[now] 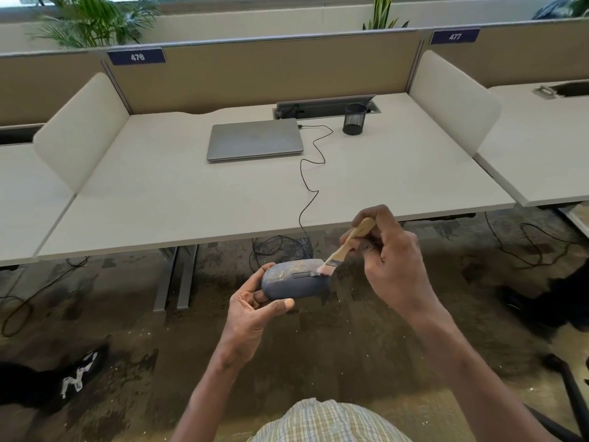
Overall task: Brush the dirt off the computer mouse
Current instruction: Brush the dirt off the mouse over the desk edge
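A grey-blue computer mouse [294,281], dusted with pale dirt on its top, is held in the air in front of the desk edge. My left hand [255,309] grips it from below and the left, thumb along its near side. My right hand [389,253] pinches the wooden handle of a small paintbrush [345,245]. The brush's bristles touch the right end of the mouse's top, by the scroll-wheel slot. A black cable runs from the mouse's far side up onto the desk.
The white desk [191,202] carries a shut grey laptop [255,139], a black mesh pen cup [354,119] and the cable [310,173]. Side dividers stand left and right. Below are desk legs [175,275], floor cables and black shoes [63,381].
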`<state>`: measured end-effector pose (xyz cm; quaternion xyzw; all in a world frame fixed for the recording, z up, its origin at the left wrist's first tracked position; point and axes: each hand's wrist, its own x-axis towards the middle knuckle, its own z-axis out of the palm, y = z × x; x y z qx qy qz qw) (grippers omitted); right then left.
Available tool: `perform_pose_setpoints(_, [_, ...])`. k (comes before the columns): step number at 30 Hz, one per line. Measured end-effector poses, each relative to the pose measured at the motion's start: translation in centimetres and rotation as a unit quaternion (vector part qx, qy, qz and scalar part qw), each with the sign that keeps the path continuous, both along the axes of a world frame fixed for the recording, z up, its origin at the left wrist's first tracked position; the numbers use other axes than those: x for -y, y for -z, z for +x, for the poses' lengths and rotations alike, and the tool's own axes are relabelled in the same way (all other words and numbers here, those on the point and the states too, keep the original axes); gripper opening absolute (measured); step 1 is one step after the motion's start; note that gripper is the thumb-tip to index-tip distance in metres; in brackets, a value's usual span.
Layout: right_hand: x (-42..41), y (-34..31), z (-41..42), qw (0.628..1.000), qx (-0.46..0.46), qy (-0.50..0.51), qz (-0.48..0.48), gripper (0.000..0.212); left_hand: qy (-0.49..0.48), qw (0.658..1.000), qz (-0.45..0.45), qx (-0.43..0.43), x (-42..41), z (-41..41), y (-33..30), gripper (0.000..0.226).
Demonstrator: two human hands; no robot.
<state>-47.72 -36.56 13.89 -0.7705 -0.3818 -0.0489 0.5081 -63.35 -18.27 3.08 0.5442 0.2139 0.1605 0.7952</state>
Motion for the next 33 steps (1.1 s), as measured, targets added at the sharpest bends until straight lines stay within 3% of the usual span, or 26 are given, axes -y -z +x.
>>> perform_pose_setpoints(11, [-0.7,-0.3,-0.8,1.000,0.001,0.019,-0.021,0.038,0.002,1.000,0.001,0.012,-0.7,0.0,0.4,0.082])
perform_pose_setpoints(17, [-0.1,-0.7,-0.7,1.000,0.009,0.027,0.003,0.040,0.010,1.000,0.003,0.001,-0.9,0.1,0.2,0.098])
perform_pose_setpoints(25, [0.2,-0.5,0.1,0.998,0.017,0.050,-0.015,0.041,0.013,1.000,0.010,-0.005,-1.0,0.2,0.5,0.088])
perform_pose_setpoints(30, [-0.7,-0.6,0.2,0.999,0.019,0.030,-0.039,0.036,0.018,1.000,0.010,0.001,-0.8,0.1,0.5,0.100])
perform_pose_setpoints(33, [-0.3,-1.0,0.6,0.999,0.017,0.037,-0.028,0.043,0.022,1.000,0.019,-0.008,-0.4,-0.1,0.3,0.099])
